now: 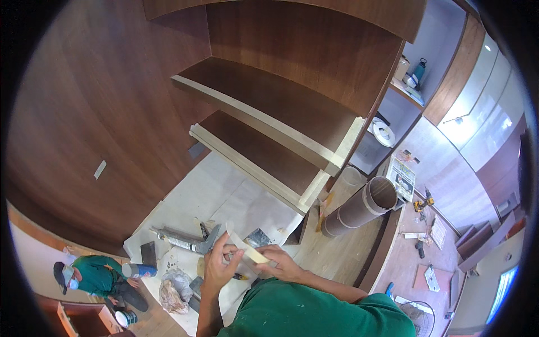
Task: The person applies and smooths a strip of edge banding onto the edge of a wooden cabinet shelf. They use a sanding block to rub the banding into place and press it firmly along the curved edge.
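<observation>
Two grips (220, 265) (284, 266) hold one strip (246, 247), contact partly hidden.

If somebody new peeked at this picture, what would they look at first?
Probably the two brown wooden shelves with pale edges, upper middle. Below them, a curved cream strip runs between the person's left hand and right hand. The wide brown cylinder right of the lower shelf stands out too.

Hands: our bare left fingers (235, 256) and bare right fingers (272, 255) hold a curved, cream-coloured strip (247, 247).
Shelving: we face dark-brown wooden shelves (264, 92) with pale front edges (255, 118).
White sheeting (196, 185): a long grey caulking gun (178, 240) lies to our left.
Far left: a green-shirted co-worker (92, 275).
</observation>
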Available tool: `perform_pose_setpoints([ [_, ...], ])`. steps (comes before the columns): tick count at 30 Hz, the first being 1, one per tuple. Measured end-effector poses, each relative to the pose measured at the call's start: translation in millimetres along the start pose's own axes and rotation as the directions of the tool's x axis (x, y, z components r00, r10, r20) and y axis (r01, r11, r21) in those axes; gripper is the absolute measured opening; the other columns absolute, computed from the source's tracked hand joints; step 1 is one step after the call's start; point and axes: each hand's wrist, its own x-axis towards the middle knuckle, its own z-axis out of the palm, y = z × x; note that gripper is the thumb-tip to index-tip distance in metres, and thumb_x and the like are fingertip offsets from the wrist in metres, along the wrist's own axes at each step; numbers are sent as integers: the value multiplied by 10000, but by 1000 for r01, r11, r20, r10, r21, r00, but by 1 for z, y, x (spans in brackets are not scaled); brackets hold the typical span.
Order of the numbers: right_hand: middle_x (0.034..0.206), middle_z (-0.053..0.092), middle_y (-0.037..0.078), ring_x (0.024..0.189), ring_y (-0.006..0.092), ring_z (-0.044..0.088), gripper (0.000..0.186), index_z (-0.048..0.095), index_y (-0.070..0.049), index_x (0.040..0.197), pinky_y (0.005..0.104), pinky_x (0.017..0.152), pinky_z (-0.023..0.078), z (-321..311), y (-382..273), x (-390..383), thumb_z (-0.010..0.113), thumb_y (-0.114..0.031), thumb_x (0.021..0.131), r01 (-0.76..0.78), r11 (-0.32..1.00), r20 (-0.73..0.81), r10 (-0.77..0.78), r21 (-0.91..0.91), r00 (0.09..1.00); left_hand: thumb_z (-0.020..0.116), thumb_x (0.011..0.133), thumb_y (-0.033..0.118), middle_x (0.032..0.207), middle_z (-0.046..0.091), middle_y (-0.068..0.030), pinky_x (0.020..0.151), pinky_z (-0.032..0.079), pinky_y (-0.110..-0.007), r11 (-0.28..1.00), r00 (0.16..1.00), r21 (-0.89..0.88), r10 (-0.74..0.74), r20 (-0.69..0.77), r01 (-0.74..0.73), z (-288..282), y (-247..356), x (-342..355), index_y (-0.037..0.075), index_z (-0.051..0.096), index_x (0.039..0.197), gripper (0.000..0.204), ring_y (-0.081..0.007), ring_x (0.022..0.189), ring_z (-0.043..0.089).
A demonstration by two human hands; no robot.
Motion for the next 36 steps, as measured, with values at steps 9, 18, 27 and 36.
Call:
perform_pose_setpoints([
  [9, 1023, 704, 156, 1115, 364, 623, 282, 715, -25, 1106, 463, 1049, 440, -80, -28, -52, 711, -290, 1010, -170, 977, -8, 173, 131, 985, 819, 903, 188, 1199, 736, -170, 749, 568, -320, 989, 985, 58, 127, 115, -134, 45, 24, 26, -5, 410, 1567, 803, -216, 982, 723],
  [18, 1065, 713, 202, 1122, 370, 629, 245, 723, 0, 1036, 462, 1011, 475, -182, -4, -189, 767, -224, 948, -308, 951, -255, 306, 33, 917, 701, 976, 437, 1501, 564, -242, 1091, 473, -475, 991, 997, 129, 47, -62, -39, 87, 5, 86, 44, 279, 1658, 893, -360, 1376, 558],
  [27, 776, 630, 3, 652, 80, 559, 349, 666, -27, 918, 254, 574, 428, -213, 6, -261, 676, -350, 1049, -358, 909, -673, 402, 212, 621, 589, 1028, 524, 1682, 326, -243, 1310, 126, -524, 668, 886, 645, 48, 461, -372, 147, -65, 179, 16, 394, 1603, 792, -355, 1600, 235],
  [36, 766, 611, 8, 657, 75, 539, 342, 642, -32, 911, 249, 591, 419, -211, -21, -273, 662, -338, 1062, -354, 885, -862, 413, 303, 295, 474, 1076, 544, 1705, 285, -218, 1319, 168, -436, 613, 919, 789, -333, 209, 42, 34, -162, 296, 51, 418, 1595, 717, -348, 1610, 189],
])
